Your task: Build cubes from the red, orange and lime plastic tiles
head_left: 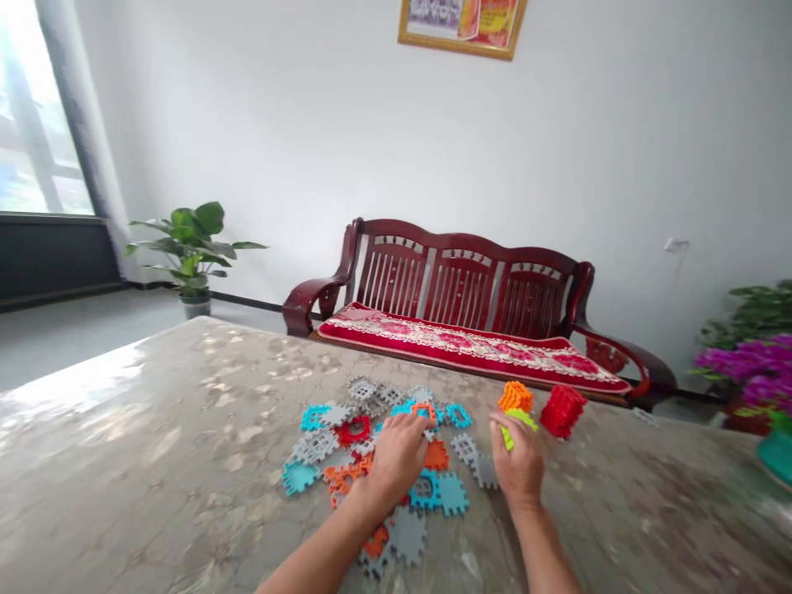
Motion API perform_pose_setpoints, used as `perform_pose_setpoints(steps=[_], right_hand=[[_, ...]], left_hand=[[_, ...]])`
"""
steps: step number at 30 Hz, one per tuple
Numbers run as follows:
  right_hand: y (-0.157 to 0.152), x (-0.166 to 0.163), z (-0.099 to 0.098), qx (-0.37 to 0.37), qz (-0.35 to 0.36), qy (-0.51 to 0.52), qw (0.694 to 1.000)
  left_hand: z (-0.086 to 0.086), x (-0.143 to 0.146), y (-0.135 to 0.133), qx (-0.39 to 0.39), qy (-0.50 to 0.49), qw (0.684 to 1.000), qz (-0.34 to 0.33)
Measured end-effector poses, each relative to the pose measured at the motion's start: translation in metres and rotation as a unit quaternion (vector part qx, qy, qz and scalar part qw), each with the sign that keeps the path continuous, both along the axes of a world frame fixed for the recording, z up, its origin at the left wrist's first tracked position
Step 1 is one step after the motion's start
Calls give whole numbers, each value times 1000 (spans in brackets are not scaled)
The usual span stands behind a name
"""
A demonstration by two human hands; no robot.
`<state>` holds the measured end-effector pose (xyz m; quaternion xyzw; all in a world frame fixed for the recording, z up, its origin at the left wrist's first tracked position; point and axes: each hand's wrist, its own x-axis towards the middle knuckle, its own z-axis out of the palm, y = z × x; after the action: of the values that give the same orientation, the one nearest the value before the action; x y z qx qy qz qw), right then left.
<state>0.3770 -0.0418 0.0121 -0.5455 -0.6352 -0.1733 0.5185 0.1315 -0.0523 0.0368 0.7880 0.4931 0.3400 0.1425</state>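
Note:
Puzzle-edged plastic tiles in grey, blue, orange and red lie in a loose pile on the table. My left hand (402, 450) reaches over the middle of this pile, its fingers bent downward and the tips hidden. Just beyond those fingers is an orange window-frame tile (424, 410); whether I touch it cannot be made out. To the right, my right hand (520, 466) is closed on yellow-green tiles (518, 422). Behind it stands a stack of orange tiles (516, 397), and a red stack of tiles (563, 412) is beside that. A blue tile (454, 493) lies between my forearms.
A patterned, glossy cover lies over the table (154, 478). Past its far edge stands a dark red wooden bench (464, 280) with a red runner. A pot of purple flowers (751, 371) is at the right, and a lone grey tile (645, 417) lies near the far edge.

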Motion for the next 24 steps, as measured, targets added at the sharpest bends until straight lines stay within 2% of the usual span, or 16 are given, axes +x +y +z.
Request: perform_pose_setpoints(steps=[2,4,7,12,15,24], right_hand=[[0,-18,-5,-58,76,-10,995],[-1,-32,-9,-118,119,-20,986],[-3,-42,-11,-171,137,-33,975],[-3,-42,-12,-198,129,-29,971],[-2,-41,-13,-222,130,-25,966],[0,-41,-15,-226,138,14,964]], left_hand=[[4,-1,-4,23,84,995,40],[6,-5,-5,24,138,986,95],[5,-21,0,-18,182,968,169],[6,-57,12,-115,194,938,262],[8,-77,16,-127,193,932,278],[8,-127,35,-87,120,957,251]])
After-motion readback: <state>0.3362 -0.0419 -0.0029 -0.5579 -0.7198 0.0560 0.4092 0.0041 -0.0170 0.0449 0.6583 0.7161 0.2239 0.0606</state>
